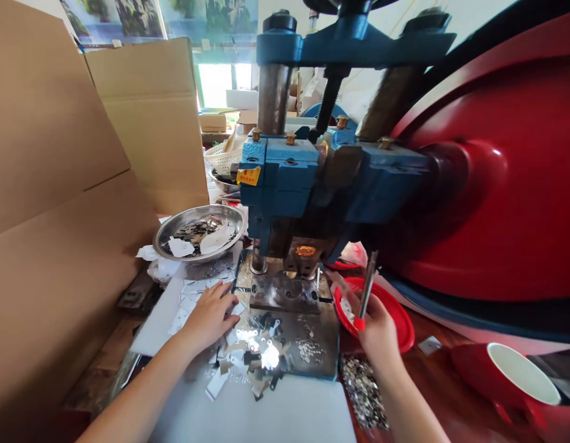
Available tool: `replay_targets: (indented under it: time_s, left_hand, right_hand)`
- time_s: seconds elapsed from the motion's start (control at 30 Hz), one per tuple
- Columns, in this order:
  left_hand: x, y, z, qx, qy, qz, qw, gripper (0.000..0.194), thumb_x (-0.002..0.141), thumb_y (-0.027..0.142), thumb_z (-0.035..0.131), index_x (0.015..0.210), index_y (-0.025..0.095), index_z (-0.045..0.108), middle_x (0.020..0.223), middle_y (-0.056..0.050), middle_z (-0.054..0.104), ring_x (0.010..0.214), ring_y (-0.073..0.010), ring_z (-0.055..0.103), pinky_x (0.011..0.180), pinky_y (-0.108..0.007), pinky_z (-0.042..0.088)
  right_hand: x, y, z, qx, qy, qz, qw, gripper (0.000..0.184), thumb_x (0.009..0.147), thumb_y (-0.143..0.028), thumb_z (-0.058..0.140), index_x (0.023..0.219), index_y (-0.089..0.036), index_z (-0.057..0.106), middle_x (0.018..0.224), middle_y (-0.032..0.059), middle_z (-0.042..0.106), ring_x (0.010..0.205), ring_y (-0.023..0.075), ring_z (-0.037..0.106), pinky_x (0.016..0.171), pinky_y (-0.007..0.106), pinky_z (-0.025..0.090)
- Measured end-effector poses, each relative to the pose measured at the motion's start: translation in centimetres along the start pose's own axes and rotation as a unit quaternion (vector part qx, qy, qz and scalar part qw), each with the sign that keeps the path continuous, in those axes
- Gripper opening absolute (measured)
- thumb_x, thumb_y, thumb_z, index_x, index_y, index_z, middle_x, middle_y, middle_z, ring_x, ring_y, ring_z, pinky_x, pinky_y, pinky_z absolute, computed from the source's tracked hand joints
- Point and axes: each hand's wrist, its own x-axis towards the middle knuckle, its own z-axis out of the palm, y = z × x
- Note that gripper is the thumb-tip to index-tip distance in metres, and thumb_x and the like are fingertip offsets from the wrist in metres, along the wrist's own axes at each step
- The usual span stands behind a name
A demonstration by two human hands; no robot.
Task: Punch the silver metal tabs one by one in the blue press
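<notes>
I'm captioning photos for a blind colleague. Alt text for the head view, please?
Two bare hands at a blue press: the left hand lies beside flat metal pieces; the right hand holds a red-ended metal rod by a red tray.

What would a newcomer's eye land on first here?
Likely the huge red wheel filling the right side, then the blue press at center. After that, the shiny loose metal pieces on the plate in front of the press, between the left hand and right hand.

Bright window (215, 83) behind cardboard (150, 123)
</notes>
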Motion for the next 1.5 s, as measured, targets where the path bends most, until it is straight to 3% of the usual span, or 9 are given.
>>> replay_targets:
  time_s: [0.1, 0.27, 0.4, 0.47, 0.57, 0.8, 0.93, 1.1, 1.5]
  left_hand:
    - [-0.2, 0.3, 0.1, -0.026, 0.008, 0.007, 1.000, 0.014, 0.074, 0.026, 0.064, 0.087, 0.022, 0.063, 0.133, -0.007, 0.049, 0.128, -0.0314, 0.036, 0.104, -0.046, 0.030]
    - [-0.7, 1.7, -0.4, -0.067, 0.020, 0.017, 0.997, 0.004, 0.072, 0.021, 0.063, 0.069, 0.020, 0.060, 0.121, -0.006, 0.057, 0.120, -0.0293, 0.044, 0.099, -0.042, 0.034]
    - [-1.8, 3.1, -1.2, -0.172, 0.040, -0.025, 0.984, 0.006, 0.079, 0.027, 0.057, 0.077, 0.021, 0.059, 0.091, -0.002, 0.065, 0.091, -0.0220, 0.058, 0.080, -0.034, 0.043]
    - [-2.4, 3.8, -1.1, -0.268, 0.039, -0.066, 0.960, 0.010, 0.081, 0.031, 0.055, 0.080, 0.021, 0.059, 0.076, 0.001, 0.063, 0.074, -0.0179, 0.058, 0.068, -0.029, 0.043]
    - [-2.9, 4.6, -0.3, -0.447, 0.032, -0.134, 0.884, 0.018, 0.080, 0.036, 0.059, 0.085, 0.019, 0.060, 0.072, 0.001, 0.062, 0.066, -0.0149, 0.057, 0.062, -0.025, 0.044]
    - [-2.4, 6.5, 1.0, -0.730, 0.001, -0.252, 0.636, 0.025, 0.083, 0.026, 0.060, 0.105, 0.014, 0.062, 0.098, -0.010, 0.070, 0.067, -0.0102, 0.062, 0.068, -0.021, 0.049]
    - [-1.9, 7.6, 0.0, -0.781, -0.033, -0.254, 0.570, 0.029, 0.092, 0.030, 0.047, 0.107, 0.011, 0.061, 0.104, -0.014, 0.069, 0.069, -0.0118, 0.064, 0.070, -0.023, 0.052]
    - [-1.4, 8.0, -0.4, -0.792, -0.071, -0.243, 0.555, 0.040, 0.093, 0.042, 0.043, 0.112, 0.011, 0.060, 0.106, -0.013, 0.068, 0.071, -0.0120, 0.065, 0.065, -0.022, 0.052]
    - [-0.5, 8.9, -0.1, -0.781, -0.093, -0.239, 0.569, 0.046, 0.093, 0.045, 0.042, 0.110, 0.008, 0.063, 0.100, -0.014, 0.069, 0.068, -0.0108, 0.063, 0.059, -0.017, 0.051]
  right_hand:
    - [-1.6, 1.7, -1.4, -0.073, 0.053, -0.007, 0.996, 0.041, 0.078, -0.051, 0.049, 0.097, -0.016, 0.062, 0.082, 0.0093, 0.067, 0.076, 0.0249, 0.061, 0.066, 0.036, 0.045]
    - [-4.2, 1.1, 2.3, -0.120, -0.129, -0.226, 0.958, 0.023, 0.086, -0.032, 0.046, 0.085, -0.023, 0.067, 0.085, 0.0059, 0.067, 0.081, 0.0226, 0.060, 0.076, 0.037, 0.046]
    - [-4.7, -0.3, 4.7, -0.206, -0.163, -0.282, 0.923, 0.019, 0.086, -0.024, 0.050, 0.081, -0.024, 0.068, 0.078, 0.0040, 0.065, 0.076, 0.0214, 0.057, 0.073, 0.036, 0.045]
    - [-4.7, -0.4, 4.8, -0.231, -0.164, -0.285, 0.916, 0.017, 0.085, -0.022, 0.052, 0.080, -0.024, 0.068, 0.078, 0.0039, 0.064, 0.075, 0.0213, 0.056, 0.072, 0.036, 0.044]
    - [-4.9, -0.4, 4.5, -0.225, -0.162, -0.284, 0.918, 0.015, 0.085, -0.020, 0.052, 0.078, -0.022, 0.065, 0.079, 0.0037, 0.064, 0.076, 0.0213, 0.055, 0.073, 0.035, 0.044]
    - [-2.5, -3.9, 5.2, -0.106, -0.086, -0.306, 0.942, 0.015, 0.087, -0.022, 0.048, 0.081, -0.020, 0.062, 0.082, 0.0038, 0.063, 0.080, 0.0192, 0.054, 0.075, 0.032, 0.042]
    - [-0.6, -5.8, 6.4, -0.175, -0.079, -0.342, 0.920, 0.018, 0.086, -0.022, 0.051, 0.084, -0.022, 0.069, 0.086, 0.0053, 0.063, 0.084, 0.0206, 0.053, 0.077, 0.034, 0.042]
    - [-0.6, -5.4, 6.0, -0.226, -0.081, -0.374, 0.896, 0.025, 0.085, -0.022, 0.050, 0.101, -0.025, 0.069, 0.099, 0.0075, 0.063, 0.097, 0.0247, 0.051, 0.082, 0.039, 0.042]
    - [-0.9, -4.1, 6.2, -0.155, -0.087, -0.354, 0.918, 0.030, 0.088, -0.022, 0.044, 0.110, -0.018, 0.064, 0.109, 0.0103, 0.060, 0.103, 0.0247, 0.050, 0.090, 0.043, 0.044]
